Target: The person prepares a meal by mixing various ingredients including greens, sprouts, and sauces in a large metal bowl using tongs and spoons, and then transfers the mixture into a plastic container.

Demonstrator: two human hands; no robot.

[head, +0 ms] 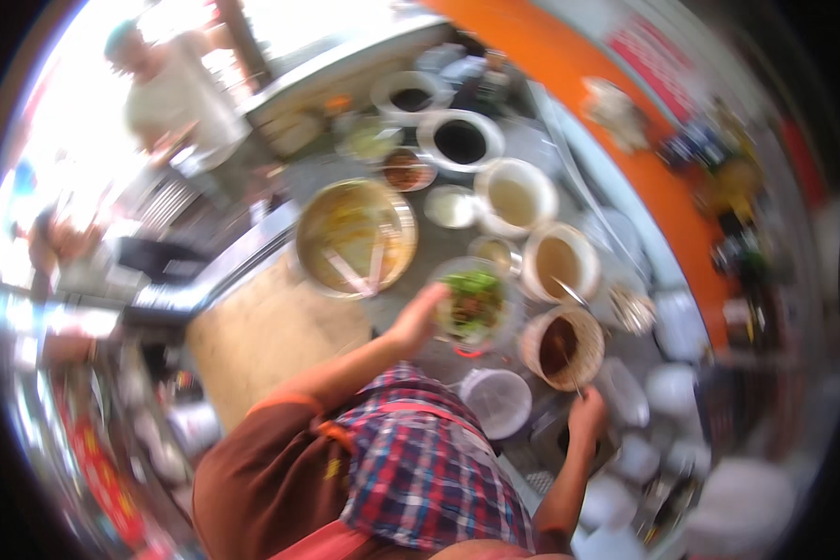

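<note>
My left hand [420, 318] grips the rim of a round bowl [498, 337] holding chopped greens [472, 287] and some brown food. In my right hand [588, 414] is the handle of a spoon or ladle [579, 389], whose other end dips into a tub [588, 336] of dark reddish-brown sauce [557, 348]. That tub stands just right of the bowl. Beyond it is a second tub [588, 252] of lighter brown liquid with a metal utensil leaning in it. A white, round plastic container [497, 402] sits close to my checked apron. Blur hides fine detail.
Left of the bowl are a large metal basin [409, 241] with tongs [374, 262] and a wooden board [273, 329]. Farther back stand several white tubs, one with dark liquid [460, 141]. An orange ledge [665, 231] runs along the right. A person [182, 98] stands at upper left.
</note>
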